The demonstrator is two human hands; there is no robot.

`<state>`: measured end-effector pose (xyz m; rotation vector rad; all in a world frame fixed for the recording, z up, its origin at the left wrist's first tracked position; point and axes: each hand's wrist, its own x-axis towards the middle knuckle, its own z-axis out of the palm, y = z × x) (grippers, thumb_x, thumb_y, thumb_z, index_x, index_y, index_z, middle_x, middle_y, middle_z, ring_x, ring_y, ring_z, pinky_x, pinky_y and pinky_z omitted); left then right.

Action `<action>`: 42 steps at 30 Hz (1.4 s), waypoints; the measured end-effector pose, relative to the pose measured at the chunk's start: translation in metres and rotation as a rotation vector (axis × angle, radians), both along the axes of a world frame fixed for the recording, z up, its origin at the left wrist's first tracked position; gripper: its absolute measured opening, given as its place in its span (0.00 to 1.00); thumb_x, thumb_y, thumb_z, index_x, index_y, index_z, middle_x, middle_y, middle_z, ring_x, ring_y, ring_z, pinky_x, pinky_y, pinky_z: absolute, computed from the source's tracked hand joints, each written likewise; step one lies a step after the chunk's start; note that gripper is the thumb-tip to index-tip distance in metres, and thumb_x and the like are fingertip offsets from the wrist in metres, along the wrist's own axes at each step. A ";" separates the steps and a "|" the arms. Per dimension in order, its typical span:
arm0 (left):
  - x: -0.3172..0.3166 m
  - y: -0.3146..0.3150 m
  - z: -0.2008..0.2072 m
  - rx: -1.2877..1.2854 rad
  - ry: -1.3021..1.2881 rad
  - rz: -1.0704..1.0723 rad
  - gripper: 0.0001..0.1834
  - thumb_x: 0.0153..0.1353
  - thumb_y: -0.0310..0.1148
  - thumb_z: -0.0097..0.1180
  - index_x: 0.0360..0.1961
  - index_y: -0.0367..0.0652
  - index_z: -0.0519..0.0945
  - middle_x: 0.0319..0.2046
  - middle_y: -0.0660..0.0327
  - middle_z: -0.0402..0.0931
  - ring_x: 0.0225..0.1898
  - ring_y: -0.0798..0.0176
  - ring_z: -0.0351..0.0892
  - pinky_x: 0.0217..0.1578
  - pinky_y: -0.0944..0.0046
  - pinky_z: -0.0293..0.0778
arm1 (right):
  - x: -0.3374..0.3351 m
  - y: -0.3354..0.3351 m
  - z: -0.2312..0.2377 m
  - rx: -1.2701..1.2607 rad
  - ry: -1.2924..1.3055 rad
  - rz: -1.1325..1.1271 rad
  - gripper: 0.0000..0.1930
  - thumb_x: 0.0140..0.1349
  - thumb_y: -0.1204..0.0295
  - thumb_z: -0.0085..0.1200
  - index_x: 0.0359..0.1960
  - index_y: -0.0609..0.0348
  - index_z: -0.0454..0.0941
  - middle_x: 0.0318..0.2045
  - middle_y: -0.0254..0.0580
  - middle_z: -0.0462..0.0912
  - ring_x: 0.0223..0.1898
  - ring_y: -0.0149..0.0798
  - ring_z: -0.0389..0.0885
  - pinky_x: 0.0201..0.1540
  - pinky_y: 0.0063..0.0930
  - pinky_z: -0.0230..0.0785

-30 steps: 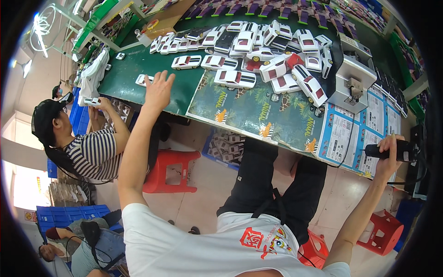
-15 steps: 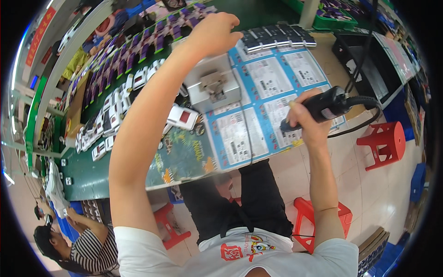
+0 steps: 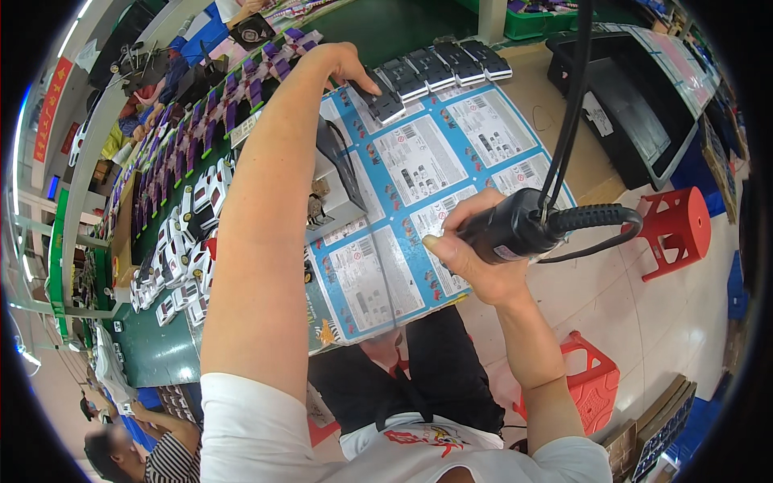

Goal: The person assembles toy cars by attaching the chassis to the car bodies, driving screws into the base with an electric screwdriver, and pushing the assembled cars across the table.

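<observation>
My left hand [image 3: 352, 66] reaches to the far side of the table, its fingers on the near-left black-and-white toy car base [image 3: 384, 105]. This piece sits at the left end of a row of similar toy car bases [image 3: 451, 66]. Closed round a black corded electric screwdriver [image 3: 509, 229], my right hand [image 3: 491, 278] hovers above the printed blue-and-white sheet [image 3: 415, 161]. The tool's tip is hidden behind my fingers. Beside my left forearm stands a grey metal fixture [image 3: 342, 201], partly covered by the arm.
White toy car bodies [image 3: 173, 258] crowd the table's left, with rows of purple parts [image 3: 193, 129] behind. A black bin [image 3: 620, 105] is at the far right. The screwdriver's cable [image 3: 568, 121] hangs from above. Red stools [image 3: 676, 229] stand on the floor; another person [image 3: 153, 443] sits lower left.
My left hand has come down onto the end toy car base, its fingers now on it. The right hand has moved left and slightly down with the screwdriver. The whole view has shifted.
</observation>
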<state>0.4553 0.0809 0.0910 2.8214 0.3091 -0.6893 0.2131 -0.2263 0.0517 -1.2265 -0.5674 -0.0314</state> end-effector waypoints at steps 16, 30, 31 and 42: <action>-0.221 -0.036 0.098 -0.685 -0.793 -0.183 0.17 0.50 0.32 0.72 0.41 0.39 0.84 0.35 0.64 0.82 0.38 0.71 0.79 0.43 0.70 0.72 | -0.017 0.010 0.004 0.052 0.114 -0.142 0.13 0.52 0.77 0.71 0.33 0.63 0.77 0.20 0.34 0.77 0.19 0.25 0.75 0.24 0.18 0.67; -0.485 -0.055 -0.103 -2.025 -0.793 0.918 0.12 0.68 0.37 0.57 0.43 0.38 0.76 0.32 0.52 0.80 0.34 0.55 0.84 0.39 0.53 0.84 | -0.020 0.152 0.079 0.314 -0.291 0.094 0.07 0.58 0.76 0.67 0.27 0.63 0.81 0.16 0.32 0.78 0.16 0.24 0.75 0.21 0.17 0.65; -0.484 -0.059 -0.104 -2.045 -0.803 0.947 0.12 0.68 0.37 0.56 0.43 0.38 0.76 0.32 0.52 0.80 0.33 0.55 0.84 0.38 0.53 0.84 | -0.020 0.160 0.075 0.280 -0.315 0.083 0.07 0.58 0.75 0.66 0.27 0.63 0.81 0.16 0.30 0.79 0.16 0.22 0.75 0.21 0.16 0.64; -0.479 -0.062 -0.099 -1.928 -0.759 0.960 0.13 0.66 0.30 0.58 0.47 0.36 0.73 0.40 0.48 0.82 0.37 0.53 0.86 0.40 0.53 0.86 | -0.026 0.186 0.071 -0.054 -0.276 0.025 0.12 0.60 0.70 0.66 0.22 0.60 0.78 0.13 0.32 0.75 0.14 0.24 0.73 0.21 0.19 0.64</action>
